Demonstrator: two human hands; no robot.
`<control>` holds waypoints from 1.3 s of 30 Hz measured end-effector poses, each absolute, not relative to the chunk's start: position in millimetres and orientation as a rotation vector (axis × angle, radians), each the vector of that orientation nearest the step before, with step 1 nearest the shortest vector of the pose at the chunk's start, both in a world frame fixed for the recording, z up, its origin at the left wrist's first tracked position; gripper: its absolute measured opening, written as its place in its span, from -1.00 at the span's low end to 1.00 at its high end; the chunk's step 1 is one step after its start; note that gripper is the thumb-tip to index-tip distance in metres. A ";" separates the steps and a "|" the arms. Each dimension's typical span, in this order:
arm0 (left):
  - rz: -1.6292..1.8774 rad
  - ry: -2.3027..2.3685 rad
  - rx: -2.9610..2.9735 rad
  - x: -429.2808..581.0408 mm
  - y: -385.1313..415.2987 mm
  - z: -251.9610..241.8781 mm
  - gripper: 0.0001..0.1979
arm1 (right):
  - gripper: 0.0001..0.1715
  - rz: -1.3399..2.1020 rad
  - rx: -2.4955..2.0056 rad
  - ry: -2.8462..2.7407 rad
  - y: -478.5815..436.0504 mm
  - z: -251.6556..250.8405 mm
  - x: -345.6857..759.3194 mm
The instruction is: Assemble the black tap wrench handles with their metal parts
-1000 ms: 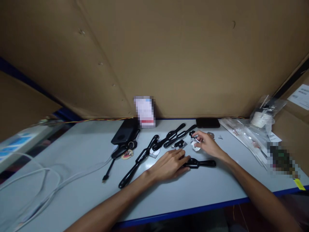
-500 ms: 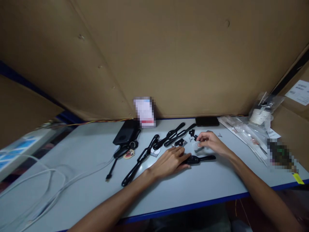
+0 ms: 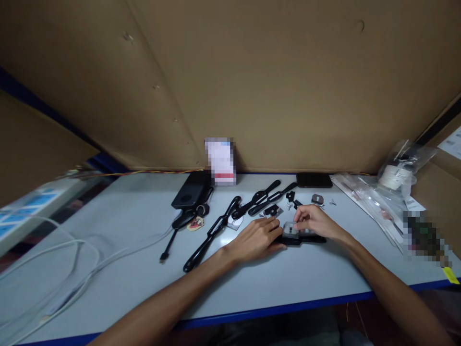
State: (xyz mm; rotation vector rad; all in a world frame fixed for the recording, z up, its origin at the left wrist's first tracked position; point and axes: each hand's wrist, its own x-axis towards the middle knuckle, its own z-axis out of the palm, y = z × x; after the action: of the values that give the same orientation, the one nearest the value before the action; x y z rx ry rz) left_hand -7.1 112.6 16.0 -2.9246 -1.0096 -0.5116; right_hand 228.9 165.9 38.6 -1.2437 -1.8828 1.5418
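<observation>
A person's two bare hands work at the middle of a pale table (image 3: 118, 216) with a blue front edge, walled by brown cardboard.

The left hand (image 3: 257, 238) lies palm down, fingers curled over one end of a black handle (image 3: 312, 239), pinning it flat to the table. The right hand (image 3: 314, 220) is closed in a fingertip pinch on a small clear plate (image 3: 290, 229), which sits on top of the handle, just at three o'clock from the left fingers.

The handle looks rigid, smooth and light, likely to skid unless pressed down. It is best held by its long shaft. The plate looks thin, slippery and easy to drop, so a grip on its edges suits it.

Counted, there are four long black pieces:
- the one in hand
- a linked arm (image 3: 211, 235) at nine o'clock from the hands
- two shorter arms (image 3: 264, 198) lying side by side at twelve o'clock

Near those, at twelve to one o'clock, lie about five small fittings, too small to tell apart with certainty, among them a grey round one (image 3: 317, 198).

Further off:
- one dark phone (image 3: 314, 180) at the back wall
- one black power bank (image 3: 190, 191) at ten o'clock
- white cables (image 3: 72, 259) trailing at nine o'clock
- clear plastic bags (image 3: 363, 197) at two o'clock
</observation>
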 end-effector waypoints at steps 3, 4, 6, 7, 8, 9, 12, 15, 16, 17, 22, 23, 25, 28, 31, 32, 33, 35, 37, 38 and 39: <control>-0.514 -1.022 -2.938 -7.3 112.4 16.0 -0.71 | -0.86 1.611 -1.207 -1.872 165.5 40.0 229.2; -0.520 -1.029 -2.943 -7.5 112.6 16.2 -0.71 | -0.87 1.611 -1.213 -1.900 165.0 40.5 229.3; -0.532 -1.038 -2.957 -8.0 112.9 17.0 -0.71 | -0.89 1.557 -1.248 -2.003 163.2 41.7 228.7; -0.535 -1.039 -2.965 -8.2 113.0 17.6 -0.71 | -0.89 1.500 -1.268 -2.066 161.8 42.5 228.1; -0.533 -1.040 -2.970 -8.4 113.1 18.2 -0.71 | -0.89 1.430 -1.287 -2.124 160.2 43.4 227.1; -0.527 -1.039 -2.975 -8.5 113.1 18.8 -0.71 | -0.89 1.362 -1.299 -2.177 158.4 44.4 225.9; -0.501 -1.052 -2.982 -8.6 113.0 20.0 -0.71 | -0.89 1.214 -1.321 -2.253 153.6 47.0 221.8; -0.477 -1.080 -2.994 -8.3 112.9 20.4 -0.70 | -0.85 1.114 -1.346 -2.291 151.3 48.1 218.7; -0.470 -1.090 -2.996 -8.2 112.8 20.6 -0.69 | -0.84 1.088 -1.350 -2.306 150.9 48.0 218.1; -0.465 -1.098 -2.999 -8.1 112.6 20.8 -0.68 | -0.83 1.064 -1.352 -2.320 150.7 47.9 217.8; -0.476 -1.121 -3.022 -7.6 111.9 22.0 -0.63 | -0.82 1.021 -1.308 -2.366 149.4 49.9 219.3; -0.478 -1.118 -3.023 -7.6 111.8 22.0 -0.63 | -0.83 1.037 -1.294 -2.375 149.3 51.0 219.8; -0.481 -1.105 -3.021 -7.6 111.7 21.7 -0.64 | -0.86 1.080 -1.272 -2.384 149.1 53.0 220.7; -0.487 -1.102 -3.019 -7.6 111.8 20.8 -0.63 | -0.82 1.095 -1.278 -2.378 149.2 54.8 221.0; -0.487 -1.123 -3.012 -7.3 111.8 20.3 -0.63 | -0.82 1.062 -1.288 -2.386 149.0 55.6 221.1; -0.485 -1.125 -3.011 -7.2 111.8 20.2 -0.63 | -0.82 1.059 -1.280 -2.396 148.8 56.0 221.2; -0.481 -1.128 -3.012 -7.2 111.8 20.3 -0.63 | -0.82 1.060 -1.270 -2.404 148.6 56.4 221.4; -0.472 -1.129 -3.016 -7.2 111.8 20.5 -0.63 | -0.84 1.063 -1.259 -2.413 148.1 57.2 221.9; -0.462 -1.130 -3.022 -7.4 111.9 20.5 -0.62 | -0.84 1.060 -1.267 -2.409 147.9 57.3 222.3; -0.460 -1.131 -3.025 -7.5 111.9 20.4 -0.62 | -0.84 1.059 -1.270 -2.405 148.0 57.0 222.5; -0.459 -1.132 -3.026 -7.6 112.1 20.1 -0.62 | -0.83 1.059 -1.268 -2.402 148.0 56.6 222.5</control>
State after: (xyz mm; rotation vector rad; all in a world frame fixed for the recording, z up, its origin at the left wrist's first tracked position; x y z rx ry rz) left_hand -7.6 112.1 20.1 -3.0264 -1.1323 -0.4589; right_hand 222.5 148.0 56.6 -1.2684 -2.4020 1.0592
